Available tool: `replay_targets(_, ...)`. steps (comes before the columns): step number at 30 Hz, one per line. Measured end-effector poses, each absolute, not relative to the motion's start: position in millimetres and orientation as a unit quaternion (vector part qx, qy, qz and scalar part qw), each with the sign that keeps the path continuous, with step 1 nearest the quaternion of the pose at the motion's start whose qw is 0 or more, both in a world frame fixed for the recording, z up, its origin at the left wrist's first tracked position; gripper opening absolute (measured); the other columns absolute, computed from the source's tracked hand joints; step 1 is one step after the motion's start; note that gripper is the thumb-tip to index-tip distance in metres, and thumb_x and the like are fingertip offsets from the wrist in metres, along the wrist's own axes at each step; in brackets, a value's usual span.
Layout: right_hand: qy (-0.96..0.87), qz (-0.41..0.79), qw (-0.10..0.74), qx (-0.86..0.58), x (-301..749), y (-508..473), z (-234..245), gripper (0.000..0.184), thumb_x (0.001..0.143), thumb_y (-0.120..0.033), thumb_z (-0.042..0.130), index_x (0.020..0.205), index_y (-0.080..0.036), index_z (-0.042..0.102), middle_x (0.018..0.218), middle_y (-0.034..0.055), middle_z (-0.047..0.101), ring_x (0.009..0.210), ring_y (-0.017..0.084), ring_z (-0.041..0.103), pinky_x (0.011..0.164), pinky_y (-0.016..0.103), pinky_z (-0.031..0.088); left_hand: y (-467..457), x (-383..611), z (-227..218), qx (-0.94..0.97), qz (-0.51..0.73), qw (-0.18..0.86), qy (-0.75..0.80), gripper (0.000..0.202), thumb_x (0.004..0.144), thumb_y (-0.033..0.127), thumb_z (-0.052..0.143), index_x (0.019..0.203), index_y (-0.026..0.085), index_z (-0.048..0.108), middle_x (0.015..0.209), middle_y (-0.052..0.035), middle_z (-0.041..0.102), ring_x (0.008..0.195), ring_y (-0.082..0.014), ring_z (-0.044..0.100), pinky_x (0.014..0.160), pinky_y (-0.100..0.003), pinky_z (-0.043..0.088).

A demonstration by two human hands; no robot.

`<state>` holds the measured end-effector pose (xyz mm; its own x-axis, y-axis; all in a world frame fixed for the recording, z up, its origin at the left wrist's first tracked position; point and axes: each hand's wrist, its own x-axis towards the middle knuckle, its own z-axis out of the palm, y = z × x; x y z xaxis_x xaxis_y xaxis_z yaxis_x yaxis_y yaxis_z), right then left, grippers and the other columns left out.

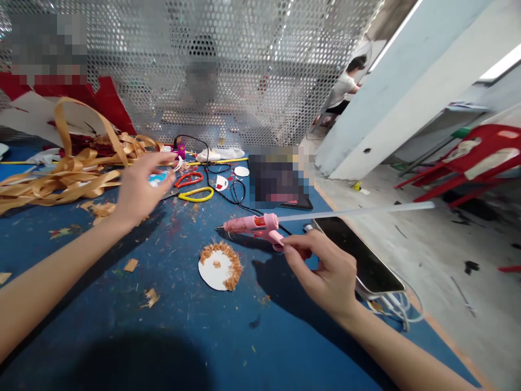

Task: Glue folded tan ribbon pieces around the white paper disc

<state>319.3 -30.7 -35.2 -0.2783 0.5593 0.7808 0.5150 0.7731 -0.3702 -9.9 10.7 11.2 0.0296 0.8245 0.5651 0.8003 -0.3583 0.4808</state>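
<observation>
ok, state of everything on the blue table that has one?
Pink plastic hot-glue gun: gripped in right hand, nozzle pointing left.
Long clear glue stick: loaded, sticking out the gun's back.
Left hand: open, fingers spread, above the table.
Round white paper disc: flat, tan shavings on part of its rim.
Black slab phone: screen dark, lying flat.
Red-handled scissors: lying on table, untouched.

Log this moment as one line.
left hand: open, over blue table beside tan strips | right hand: fingers grip pink glue gun handle | white disc: flat between hands
</observation>
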Motion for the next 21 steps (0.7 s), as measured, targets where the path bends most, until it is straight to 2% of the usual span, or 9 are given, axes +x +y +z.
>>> replay_targets(2, -0.804, 0.021, 0.491, -0.334, 319.2, -30.7, -35.1, 0.013, 0.084, -0.008, 0.058, 0.083, -0.020, 0.063, 0.057, -0.0047, 0.050, 0.051, 0.010, 0.047, 0.049, 0.024, 0.039, 20.0, -13.9, -3.7, 0.771, 0.306, 0.040, 0.557, 0.032, 0.079, 0.028, 0.066, 0.111, 0.022, 0.069, 0.139, -0.0086, 0.051, 0.130, -0.0331, 0.043, 0.110, -0.051, 0.034)
replay_targets(4, -0.807, 0.019, 0.488, -0.333, 319.3, -31.1, -34.5, 0.013, 0.084, -0.008, 0.058, 0.083, -0.019, 0.063, 0.057, -0.0043, 0.051, 0.052, 0.010, 0.047, 0.050, 0.024, 0.040, 27.6, -18.7, -19.0, 0.800, 0.231, 0.076, 0.549, 0.020, 0.078, 0.026, 0.066, 0.095, 0.020, 0.074, 0.128, -0.0112, 0.058, 0.120, -0.0327, 0.053, 0.104, -0.050, 0.040)
replay_targets(6, -0.808, 0.019, 0.489, -0.328, 319.2, -32.0, -33.6, 0.013, 0.084, -0.008, 0.058, 0.083, -0.019, 0.063, 0.057, -0.0040, 0.052, 0.052, 0.010, 0.047, 0.050, 0.024, 0.040, 31.1, -21.7, -30.0, 0.813, 0.198, 0.094, 0.539, 0.016, 0.081, 0.026, 0.063, 0.090, 0.021, 0.075, 0.118, -0.0106, 0.062, 0.109, -0.0282, 0.059, 0.099, -0.048, 0.043)
replay_targets(12, -0.820, 0.032, 0.479, -0.313, 318.3, -35.0, -33.6, 0.013, 0.084, -0.009, 0.057, 0.086, -0.019, 0.064, 0.057, -0.0034, 0.053, 0.052, 0.011, 0.050, 0.050, 0.025, 0.042, 22.6, -9.1, -36.7, 0.837, 0.179, 0.110, 0.506, 0.014, 0.080, 0.035, 0.070, 0.085, 0.022, 0.074, 0.121, -0.0085, 0.059, 0.119, -0.0263, 0.051, 0.106, -0.045, 0.036)
replay_targets(17, -0.828, 0.027, 0.473, -0.301, 318.3, -35.3, -33.1, 0.014, 0.084, -0.009, 0.056, 0.087, -0.020, 0.064, 0.057, -0.0035, 0.053, 0.052, 0.012, 0.051, 0.050, 0.025, 0.042, 17.6, 1.5, -34.0, 0.837, 0.177, 0.127, 0.503, 0.018, 0.084, 0.034, 0.063, 0.073, 0.021, 0.069, 0.115, -0.0073, 0.062, 0.116, -0.0260, 0.052, 0.104, -0.045, 0.037)
replay_targets(19, -0.830, 0.026, 0.471, -0.298, 317.9, -35.3, -31.8, 0.014, 0.084, -0.009, 0.055, 0.086, -0.020, 0.064, 0.057, -0.0036, 0.053, 0.052, 0.012, 0.051, 0.051, 0.026, 0.042, 17.1, 0.6, -26.2, 0.829, 0.188, 0.131, 0.511, 0.020, 0.087, 0.035, 0.058, 0.075, 0.020, 0.066, 0.108, -0.0070, 0.065, 0.109, -0.0245, 0.056, 0.099, -0.042, 0.041)
replay_targets(21, -0.831, 0.026, 0.469, -0.298, 317.6, -35.3, -30.9, 0.014, 0.085, -0.010, 0.055, 0.086, -0.020, 0.064, 0.057, -0.0035, 0.053, 0.052, 0.012, 0.051, 0.050, 0.025, 0.042, 16.5, -3.4, -14.2, 0.814, 0.201, 0.136, 0.528, 0.022, 0.090, 0.035, 0.050, 0.081, 0.020, 0.063, 0.096, -0.0063, 0.068, 0.093, -0.0213, 0.061, 0.086, -0.036, 0.046)
